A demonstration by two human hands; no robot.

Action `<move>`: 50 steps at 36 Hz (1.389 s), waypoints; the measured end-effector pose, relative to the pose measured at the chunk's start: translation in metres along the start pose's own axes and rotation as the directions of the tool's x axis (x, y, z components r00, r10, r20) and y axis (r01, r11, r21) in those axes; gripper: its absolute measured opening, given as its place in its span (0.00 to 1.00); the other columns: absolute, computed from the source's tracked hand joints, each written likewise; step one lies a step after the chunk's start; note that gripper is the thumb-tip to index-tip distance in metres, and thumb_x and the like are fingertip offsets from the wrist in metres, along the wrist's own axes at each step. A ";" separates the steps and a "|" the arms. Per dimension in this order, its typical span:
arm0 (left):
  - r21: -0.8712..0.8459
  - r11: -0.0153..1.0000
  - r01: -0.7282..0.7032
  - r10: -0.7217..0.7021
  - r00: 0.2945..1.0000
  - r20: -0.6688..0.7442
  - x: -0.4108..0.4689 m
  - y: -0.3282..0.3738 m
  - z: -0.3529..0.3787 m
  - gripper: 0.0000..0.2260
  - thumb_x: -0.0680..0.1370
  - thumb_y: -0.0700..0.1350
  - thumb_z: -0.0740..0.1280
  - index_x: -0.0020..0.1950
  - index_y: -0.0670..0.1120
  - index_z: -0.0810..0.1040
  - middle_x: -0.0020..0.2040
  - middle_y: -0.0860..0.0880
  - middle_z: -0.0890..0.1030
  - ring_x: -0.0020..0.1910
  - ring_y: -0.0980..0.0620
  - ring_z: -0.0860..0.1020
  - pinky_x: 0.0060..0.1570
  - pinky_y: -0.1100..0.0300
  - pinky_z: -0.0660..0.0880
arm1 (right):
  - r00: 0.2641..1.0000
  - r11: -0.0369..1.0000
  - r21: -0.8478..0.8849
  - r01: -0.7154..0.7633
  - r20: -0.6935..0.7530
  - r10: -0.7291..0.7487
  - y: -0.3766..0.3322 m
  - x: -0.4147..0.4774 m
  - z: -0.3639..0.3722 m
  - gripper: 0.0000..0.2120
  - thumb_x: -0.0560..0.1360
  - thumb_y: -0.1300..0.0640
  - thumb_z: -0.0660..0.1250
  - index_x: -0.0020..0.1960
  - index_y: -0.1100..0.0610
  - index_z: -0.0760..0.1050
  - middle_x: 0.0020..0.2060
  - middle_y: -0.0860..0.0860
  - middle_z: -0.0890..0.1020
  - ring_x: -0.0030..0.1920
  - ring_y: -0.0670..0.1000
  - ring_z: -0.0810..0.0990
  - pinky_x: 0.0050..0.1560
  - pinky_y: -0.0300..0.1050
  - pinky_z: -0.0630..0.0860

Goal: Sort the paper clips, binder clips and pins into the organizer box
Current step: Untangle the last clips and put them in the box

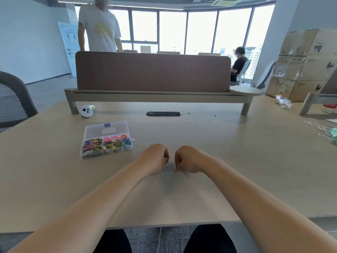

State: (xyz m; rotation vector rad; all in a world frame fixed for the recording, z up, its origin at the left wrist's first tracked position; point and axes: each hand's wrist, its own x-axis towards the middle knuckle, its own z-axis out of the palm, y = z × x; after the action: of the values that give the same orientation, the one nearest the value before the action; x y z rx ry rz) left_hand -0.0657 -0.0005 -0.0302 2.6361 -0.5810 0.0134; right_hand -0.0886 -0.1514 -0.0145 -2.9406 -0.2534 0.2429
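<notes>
A clear plastic organizer box (116,150) stands open on the table to the left of centre, its lid tipped back. Its left compartment holds coloured paper clips (91,145); the middle and right ones hold round pins (107,139) at the back and binder clips (116,144) at the front. In front of me, right of the box, my left hand (154,158) is curled and pinches a small metal clip (168,158). Close beside it my right hand (187,158) pinches another small metal clip (175,167) just above the tabletop.
A brown divider panel (153,72) on a wooden rail crosses the back of the table, with a cable slot (163,113) and a white device (87,111) before it. One person stands behind the divider, another sits far right. Cardboard boxes (306,64) stack at right; a chair (12,101) stands left.
</notes>
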 end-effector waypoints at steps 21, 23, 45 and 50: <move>-0.182 0.981 0.060 -0.063 0.998 -0.011 -0.013 -0.025 -0.017 0.05 0.76 0.41 0.66 0.43 0.44 0.81 0.34 0.49 0.80 0.38 0.48 0.80 0.41 0.55 0.77 | 0.999 1.000 0.018 -0.006 -0.053 0.007 -0.023 0.013 0.005 0.05 0.76 0.58 0.66 0.48 0.58 0.78 0.44 0.51 0.80 0.43 0.52 0.76 0.42 0.42 0.68; -0.209 0.976 0.056 -0.066 0.997 -0.041 -0.016 -0.033 -0.024 0.04 0.76 0.42 0.66 0.44 0.44 0.80 0.34 0.51 0.78 0.38 0.50 0.78 0.38 0.59 0.74 | 0.997 0.998 0.063 0.016 -0.070 -0.011 -0.030 0.021 0.002 0.04 0.76 0.58 0.66 0.42 0.55 0.76 0.39 0.48 0.77 0.40 0.51 0.75 0.39 0.41 0.68; -0.151 0.932 0.330 -0.362 0.877 -0.315 -0.003 -0.209 -0.117 0.02 0.75 0.46 0.69 0.42 0.50 0.79 0.42 0.55 0.78 0.42 0.54 0.77 0.40 0.58 0.71 | 0.934 0.927 0.152 0.343 -0.156 -0.320 -0.184 0.179 -0.005 0.06 0.75 0.58 0.70 0.41 0.53 0.75 0.35 0.46 0.76 0.37 0.47 0.75 0.33 0.37 0.65; -0.147 0.925 0.349 -0.377 0.888 -0.262 0.002 -0.230 -0.116 0.03 0.73 0.45 0.72 0.41 0.50 0.79 0.38 0.56 0.77 0.38 0.56 0.75 0.35 0.60 0.68 | 0.929 0.919 0.151 0.363 -0.133 -0.345 -0.199 0.199 0.002 0.03 0.74 0.58 0.71 0.43 0.53 0.77 0.37 0.46 0.77 0.40 0.48 0.76 0.38 0.41 0.69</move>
State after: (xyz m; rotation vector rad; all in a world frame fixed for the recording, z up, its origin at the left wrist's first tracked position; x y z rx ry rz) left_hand 0.0379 0.2351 -0.0204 2.5421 0.0156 0.2422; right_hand 0.0743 0.0786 -0.0073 -2.6614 -0.7032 0.0553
